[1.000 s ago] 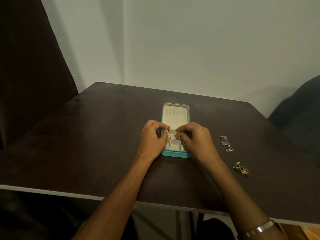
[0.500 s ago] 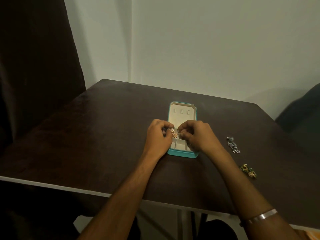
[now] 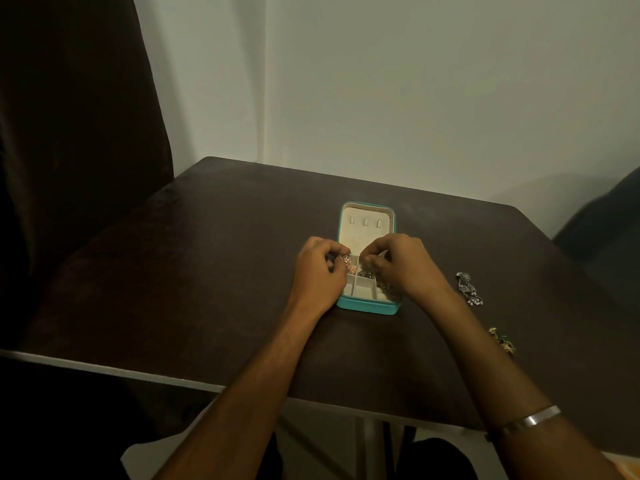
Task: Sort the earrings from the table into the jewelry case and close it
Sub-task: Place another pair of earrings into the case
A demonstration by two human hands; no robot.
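An open teal jewelry case [image 3: 367, 308] with a cream lining sits in the middle of the dark table [image 3: 214, 271], its lid lying flat at the far side. My left hand [image 3: 318, 271] pinches a pink-gold earring [image 3: 349, 265] over the case's left compartments. My right hand [image 3: 398, 265] hovers over the right compartments with curled fingers; what it holds is hidden. A dark earring [image 3: 365, 273] lies in a middle compartment. Silver earrings [image 3: 469, 289] and green-gold earrings [image 3: 502, 341] lie on the table to the right.
A dark chair back [image 3: 76, 150] stands left of the table, and another dark seat [image 3: 609, 220] is at the far right. The table's white near edge [image 3: 114, 370] runs across below my forearms. A pale wall rises behind.
My hands have drawn slightly apart over the case, and the pink-gold earring now shows at my left fingertips. The camera has tilted a little.
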